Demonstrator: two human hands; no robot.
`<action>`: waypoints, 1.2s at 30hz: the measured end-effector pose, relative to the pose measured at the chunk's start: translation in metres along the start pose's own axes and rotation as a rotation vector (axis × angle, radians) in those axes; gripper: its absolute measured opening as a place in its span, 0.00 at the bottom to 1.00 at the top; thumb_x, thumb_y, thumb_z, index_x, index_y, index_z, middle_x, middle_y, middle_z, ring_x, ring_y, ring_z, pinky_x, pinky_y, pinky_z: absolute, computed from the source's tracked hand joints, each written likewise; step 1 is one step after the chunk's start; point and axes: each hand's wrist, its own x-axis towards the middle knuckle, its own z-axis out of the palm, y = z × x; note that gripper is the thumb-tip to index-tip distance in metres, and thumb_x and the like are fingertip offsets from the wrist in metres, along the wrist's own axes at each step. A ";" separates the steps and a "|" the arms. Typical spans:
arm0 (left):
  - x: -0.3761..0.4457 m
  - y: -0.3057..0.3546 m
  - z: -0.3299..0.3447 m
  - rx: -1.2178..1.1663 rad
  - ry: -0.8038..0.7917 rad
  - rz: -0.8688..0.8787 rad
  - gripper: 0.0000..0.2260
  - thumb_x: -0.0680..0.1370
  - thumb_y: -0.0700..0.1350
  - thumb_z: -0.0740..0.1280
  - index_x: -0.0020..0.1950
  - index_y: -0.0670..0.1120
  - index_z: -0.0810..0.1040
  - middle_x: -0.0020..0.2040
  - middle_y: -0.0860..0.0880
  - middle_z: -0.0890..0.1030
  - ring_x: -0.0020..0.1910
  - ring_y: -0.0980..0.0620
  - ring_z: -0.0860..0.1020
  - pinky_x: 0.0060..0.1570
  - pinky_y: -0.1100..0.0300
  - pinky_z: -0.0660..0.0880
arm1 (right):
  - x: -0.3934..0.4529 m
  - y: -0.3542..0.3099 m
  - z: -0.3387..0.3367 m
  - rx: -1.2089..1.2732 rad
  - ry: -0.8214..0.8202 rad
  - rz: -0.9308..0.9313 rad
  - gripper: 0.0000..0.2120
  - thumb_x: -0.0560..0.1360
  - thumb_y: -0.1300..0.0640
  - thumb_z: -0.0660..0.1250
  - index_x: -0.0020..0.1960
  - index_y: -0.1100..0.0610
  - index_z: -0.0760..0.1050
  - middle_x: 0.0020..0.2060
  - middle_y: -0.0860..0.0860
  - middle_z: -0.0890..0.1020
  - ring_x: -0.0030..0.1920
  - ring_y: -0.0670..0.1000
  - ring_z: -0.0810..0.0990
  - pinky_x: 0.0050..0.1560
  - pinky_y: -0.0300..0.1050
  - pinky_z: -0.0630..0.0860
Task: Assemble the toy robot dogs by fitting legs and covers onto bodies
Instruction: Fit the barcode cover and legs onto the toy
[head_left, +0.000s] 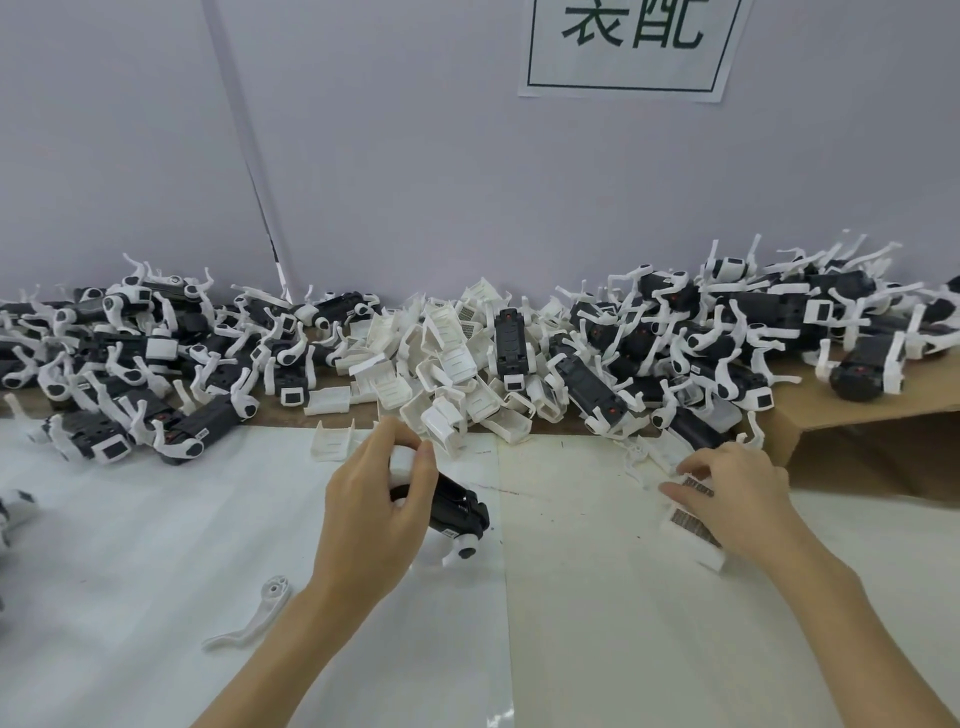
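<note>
The left hand grips one black dog body, fingers curled round its near end, the far end with one white leg sticking out toward the right. The right hand rests on one white cover, fingers curled over it. One loose leg lies beside the left forearm; the heaps behind are too many to count

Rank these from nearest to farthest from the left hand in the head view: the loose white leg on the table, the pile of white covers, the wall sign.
1. Loose white leg: on the table beside the wrist of the left hand.
2. Pile of white covers: beyond the fingers, mid-table.
3. Wall sign: high on the wall, to the right.
</note>
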 end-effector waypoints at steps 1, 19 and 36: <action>0.001 0.000 -0.001 0.016 -0.001 0.017 0.07 0.82 0.50 0.62 0.45 0.51 0.72 0.37 0.60 0.77 0.36 0.55 0.76 0.35 0.69 0.67 | -0.003 -0.003 0.000 0.102 0.036 -0.016 0.18 0.77 0.42 0.73 0.62 0.52 0.81 0.58 0.52 0.79 0.61 0.55 0.77 0.60 0.53 0.73; -0.014 0.026 0.010 -0.519 -0.082 -0.358 0.13 0.87 0.42 0.62 0.45 0.38 0.76 0.38 0.44 0.83 0.34 0.54 0.75 0.33 0.69 0.69 | -0.072 -0.093 -0.012 1.887 -0.802 -0.047 0.17 0.82 0.55 0.66 0.66 0.61 0.82 0.64 0.65 0.82 0.63 0.60 0.83 0.65 0.48 0.80; -0.018 0.038 0.010 -0.580 -0.070 -0.249 0.13 0.83 0.49 0.60 0.43 0.46 0.79 0.38 0.53 0.81 0.31 0.60 0.74 0.31 0.73 0.68 | -0.106 -0.120 -0.002 1.072 0.068 -0.602 0.18 0.76 0.53 0.77 0.64 0.47 0.79 0.58 0.45 0.82 0.62 0.52 0.80 0.61 0.38 0.75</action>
